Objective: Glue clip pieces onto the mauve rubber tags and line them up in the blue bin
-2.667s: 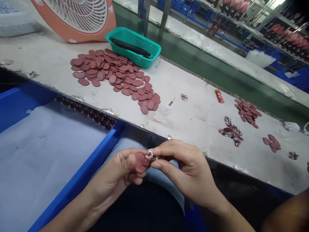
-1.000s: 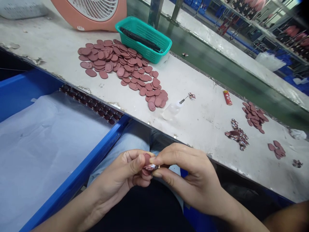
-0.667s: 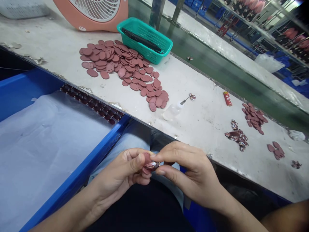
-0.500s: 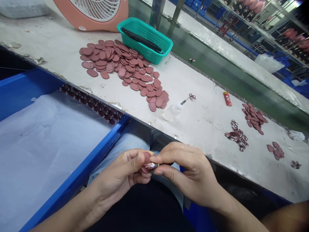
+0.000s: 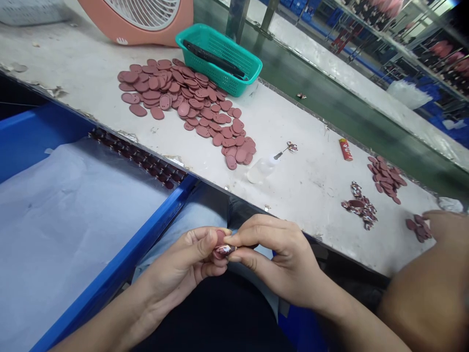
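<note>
Oval rubber tag (image 5: 220,237) pinched between left hand (image 5: 182,260) and right hand (image 5: 275,257); mostly hidden, printed piece (image 5: 225,250) blurred.

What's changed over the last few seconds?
A co-worker's hand has reached in from the right over the small pile of reddish ovals. A printed scrap has ridden rightward along the green belt. The left hand and right hand still pinch the oval and printed piece; the large pile stayed.

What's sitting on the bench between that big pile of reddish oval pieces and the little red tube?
The head camera shows a clear plastic squeeze bottle with a thin metal tip there, and a small printed piece beside that tip. They lie between the pile of reddish oval pieces and the red tube.
</note>
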Motion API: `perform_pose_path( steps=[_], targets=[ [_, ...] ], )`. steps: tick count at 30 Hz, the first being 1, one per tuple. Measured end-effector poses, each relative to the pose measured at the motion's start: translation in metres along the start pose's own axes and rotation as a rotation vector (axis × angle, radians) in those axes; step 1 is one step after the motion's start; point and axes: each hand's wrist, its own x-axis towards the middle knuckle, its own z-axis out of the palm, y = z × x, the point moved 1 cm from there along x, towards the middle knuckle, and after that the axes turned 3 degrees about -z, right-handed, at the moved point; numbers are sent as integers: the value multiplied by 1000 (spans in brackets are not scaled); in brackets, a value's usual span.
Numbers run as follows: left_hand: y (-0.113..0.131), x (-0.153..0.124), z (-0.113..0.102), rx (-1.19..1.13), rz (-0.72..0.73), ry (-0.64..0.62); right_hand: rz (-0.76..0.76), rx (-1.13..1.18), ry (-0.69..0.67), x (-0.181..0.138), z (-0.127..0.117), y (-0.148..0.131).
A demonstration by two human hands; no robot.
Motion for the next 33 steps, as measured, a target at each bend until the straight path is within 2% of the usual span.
perform_pose_path(
  steps=[7, 11, 13, 15, 18, 22, 26, 31, 33],
  targets=[
    [4, 3, -3, 70, -34, 44, 15, 6, -9, 2, -1, 3],
    [7, 5, -12, 105, -9, 68, -9, -128, 109, 2, 8, 6],
    [6, 4, -19, 116, 107, 164, -41, -266, 223, 3, 19, 10],
    [5, 1, -24, 151, 275, 313, -106, -426, 341, 4, 34, 14],
    [4, -4, -27, 242, 460, 437, -232, -602, 433, 7, 58, 23],
    [9, -7, -28, 271, 589, 496, -315, -630, 426, 16, 82, 34],
    [14, -7, -36, 274, 630, 535, -312, -578, 400, 25, 97, 44],
    [23, -13, -58, 347, 620, 660, -270, -580, 375, 34, 108, 45],
    [35, -15, -72, 480, 618, 749, -278, -577, 349, 34, 106, 43]
  ],
)
